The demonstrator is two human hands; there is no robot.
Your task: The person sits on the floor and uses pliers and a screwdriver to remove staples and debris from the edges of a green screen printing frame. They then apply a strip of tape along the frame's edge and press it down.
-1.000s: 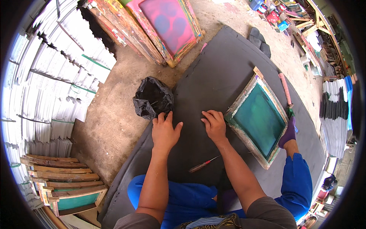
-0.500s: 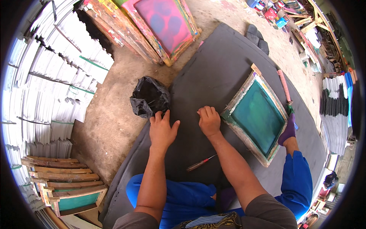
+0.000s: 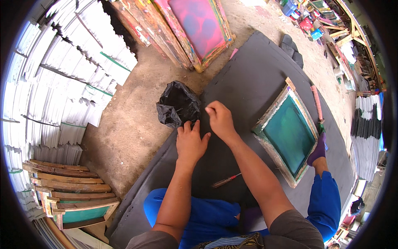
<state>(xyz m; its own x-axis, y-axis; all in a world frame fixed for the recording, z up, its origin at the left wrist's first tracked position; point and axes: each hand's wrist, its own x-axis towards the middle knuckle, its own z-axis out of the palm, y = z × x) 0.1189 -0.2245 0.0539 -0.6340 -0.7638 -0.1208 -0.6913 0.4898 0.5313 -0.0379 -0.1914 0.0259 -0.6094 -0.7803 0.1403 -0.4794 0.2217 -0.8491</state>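
My left hand [image 3: 190,144] is open, palm down, its fingers apart over the edge of the dark mat [image 3: 232,87]. Its fingertips meet the near side of a black plastic bag [image 3: 168,112], whose mouth gapes upward. To the right of the bag, my right hand [image 3: 220,121] is closed, thumb against curled fingers; whatever it may hold is hidden. Right of that hand lies a wooden screen-printing frame [image 3: 265,151] with teal mesh [image 3: 290,133]. A screwdriver [image 3: 226,180] rests on the mat between my forearms.
A pink-handled tool [image 3: 316,101] lies beyond the frame, near my purple-socked foot [image 3: 318,149]. Paint-stained frames [image 3: 182,45] lean at the far side. Tall stacks of white sheets [image 3: 54,103] line the left, above stacked wooden frames [image 3: 78,186]. Grey sandals [image 3: 291,50] sit past the mat.
My right hand has moved left, closer to the bag and my left hand. The left hand stays beside the bag. The whole view has shifted slightly.
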